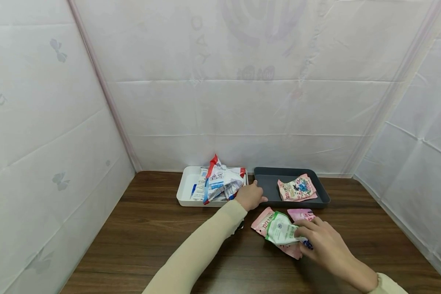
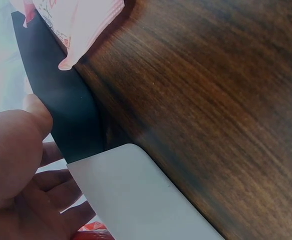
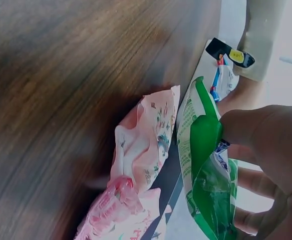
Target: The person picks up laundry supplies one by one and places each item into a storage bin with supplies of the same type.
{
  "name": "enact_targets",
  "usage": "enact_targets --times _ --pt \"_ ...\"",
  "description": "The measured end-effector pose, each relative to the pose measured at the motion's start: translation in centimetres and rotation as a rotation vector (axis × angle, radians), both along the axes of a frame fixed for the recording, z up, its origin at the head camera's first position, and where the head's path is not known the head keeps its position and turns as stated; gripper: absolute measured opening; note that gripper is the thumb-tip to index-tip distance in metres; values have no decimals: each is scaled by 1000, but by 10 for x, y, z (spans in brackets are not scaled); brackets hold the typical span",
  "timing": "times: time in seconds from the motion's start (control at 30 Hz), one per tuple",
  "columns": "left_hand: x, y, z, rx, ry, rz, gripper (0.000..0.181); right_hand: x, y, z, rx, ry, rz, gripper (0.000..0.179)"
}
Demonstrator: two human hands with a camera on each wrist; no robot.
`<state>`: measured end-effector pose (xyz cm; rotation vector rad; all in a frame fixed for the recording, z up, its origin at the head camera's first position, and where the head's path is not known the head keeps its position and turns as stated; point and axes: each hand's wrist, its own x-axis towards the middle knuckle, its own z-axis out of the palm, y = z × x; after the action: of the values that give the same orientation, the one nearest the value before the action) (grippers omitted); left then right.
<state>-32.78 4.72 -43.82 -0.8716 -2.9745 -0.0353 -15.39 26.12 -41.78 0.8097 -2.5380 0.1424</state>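
My right hand (image 1: 323,241) pinches a green-and-white snack bag (image 1: 281,228) between thumb and fingers. In the right wrist view the held bag (image 3: 198,165) shows its glossy green side. Below it in the head view lies a pink snack bag (image 1: 291,250) on the table, with a smaller pink packet (image 1: 301,214) just behind. My left hand (image 1: 250,197) reaches to where a white tray (image 1: 183,192) and a dark grey tray (image 1: 266,181) meet. In the left wrist view its thumb (image 2: 39,114) extends by the dark tray's wall, its other fingers loosely bent behind the white tray's corner.
Several blue, white and red snack bags (image 1: 222,181) pile up in the white tray, rising above its rim. A pink floral bag (image 1: 297,188) lies in the dark tray's right part. Both trays stand against the white sheet wall (image 1: 220,110) at the wooden table's (image 1: 132,241) back edge.
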Motion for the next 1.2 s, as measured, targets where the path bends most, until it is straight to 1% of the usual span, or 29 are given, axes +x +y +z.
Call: enact_targets --times 0.3,0.47,0.7,0.93,1.2 --pt "-2 0 -3 -3 -14 7 38 -6 5 4 9 -8 -20 24" --pt "-2 0 -3 -4 -11 8 37 -12 9 6 4 5 -23 23" --pt "-3 0 -4 1 -10 4 39 -22 15 7 -10 60 2 23" --pt "-2 2 -4 -8 -15 12 39 -34 23 12 -20 77 8 24" --pt "-2 2 -2 -22 -9 15 39 -48 29 14 -10 108 27 18"
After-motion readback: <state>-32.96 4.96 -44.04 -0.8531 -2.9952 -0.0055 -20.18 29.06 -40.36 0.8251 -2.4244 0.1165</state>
